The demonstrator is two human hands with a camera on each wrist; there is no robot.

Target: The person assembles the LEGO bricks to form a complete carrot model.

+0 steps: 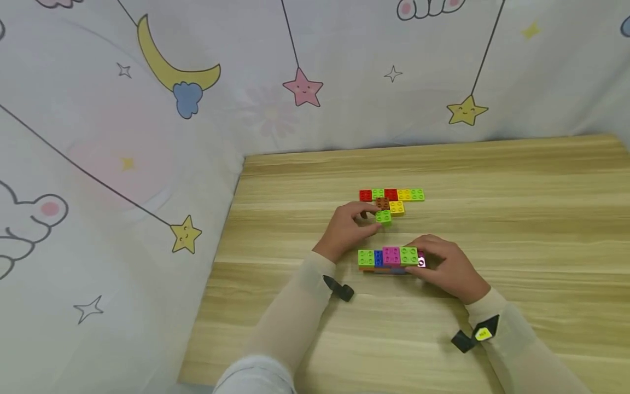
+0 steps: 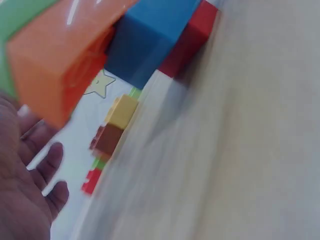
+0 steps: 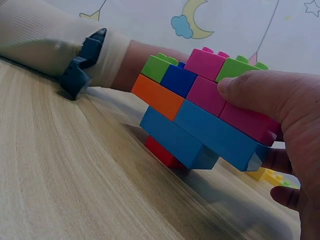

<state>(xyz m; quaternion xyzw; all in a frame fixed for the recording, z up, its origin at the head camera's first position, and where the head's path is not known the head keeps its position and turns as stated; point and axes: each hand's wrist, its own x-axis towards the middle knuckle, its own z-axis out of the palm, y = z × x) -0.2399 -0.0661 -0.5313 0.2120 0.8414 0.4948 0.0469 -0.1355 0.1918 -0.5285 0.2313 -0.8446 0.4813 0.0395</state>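
Observation:
In the head view, my left hand point(image 1: 344, 230) has thumb and index fingertip at the left corners of a light green building brick point(image 1: 383, 218), seemingly pinching it. The left wrist view shows the left hand's other fingers loosely bent, with the fingertips' grip hidden behind bricks. My right hand point(image 1: 450, 268) grips the right end of a stacked brick structure point(image 3: 200, 92), thumb on its near side. Pink, green and dark blue bricks top it, above an orange brick point(image 3: 157, 97) and blue bricks. A small red brick point(image 3: 161, 151) forms its narrow base at the table.
Beyond the left hand, a row of red, green and yellow bricks point(image 1: 403, 195) lies on the wooden table point(image 1: 275, 219). A brown brick point(image 1: 382, 203) and a yellow brick point(image 1: 396, 208) sit just in front of it. A printed curtain point(image 1: 344, 120) hangs behind the table.

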